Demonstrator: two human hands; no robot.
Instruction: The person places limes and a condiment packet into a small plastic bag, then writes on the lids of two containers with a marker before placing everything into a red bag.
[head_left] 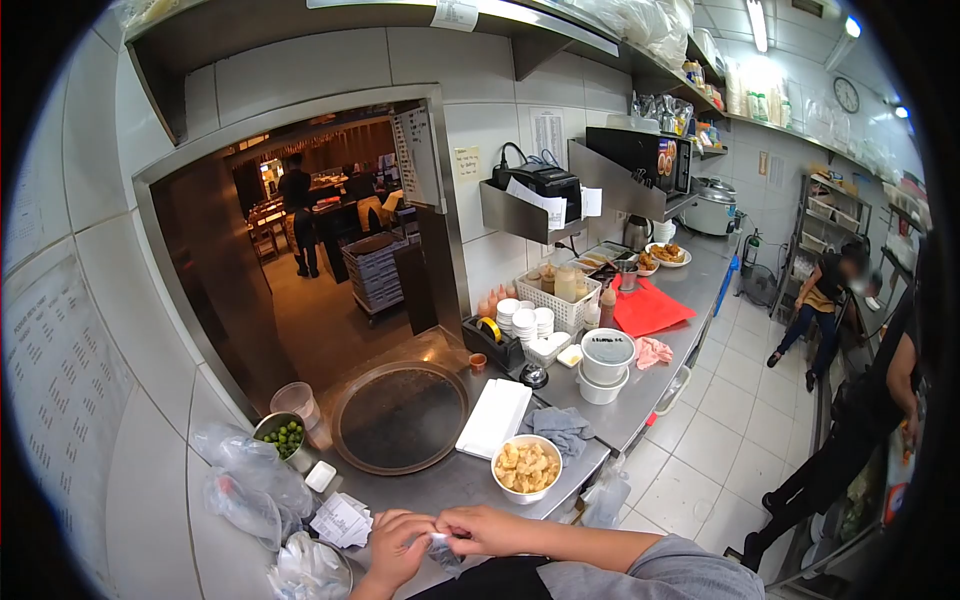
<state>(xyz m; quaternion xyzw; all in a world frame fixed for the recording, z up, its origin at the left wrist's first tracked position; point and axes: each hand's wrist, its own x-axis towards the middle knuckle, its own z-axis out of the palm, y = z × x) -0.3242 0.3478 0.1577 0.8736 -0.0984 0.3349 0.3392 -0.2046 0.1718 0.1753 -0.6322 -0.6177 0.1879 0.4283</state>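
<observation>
At the bottom of the head view, my left hand [397,546] and my right hand [484,530] meet, fingers closed on a small clear plastic bag [442,560]. What the bag contains, if anything, I cannot make out. Beyond my right hand stands a white bowl [526,497] heaped with pale golden, fried-looking pieces [527,467]. Printed paper slips [342,520] lie just left of my left hand. Farther left are a metal pot [298,458] of small green items and a bundle of clear plastic bags [245,480].
A round dark tray [400,416] lies at the serving opening, beside white cartons [495,417]. A grey cloth [560,430], lidded white tubs [605,365] and a red sheet [648,303] line the counter. Two people work at right, one a person in black [850,430].
</observation>
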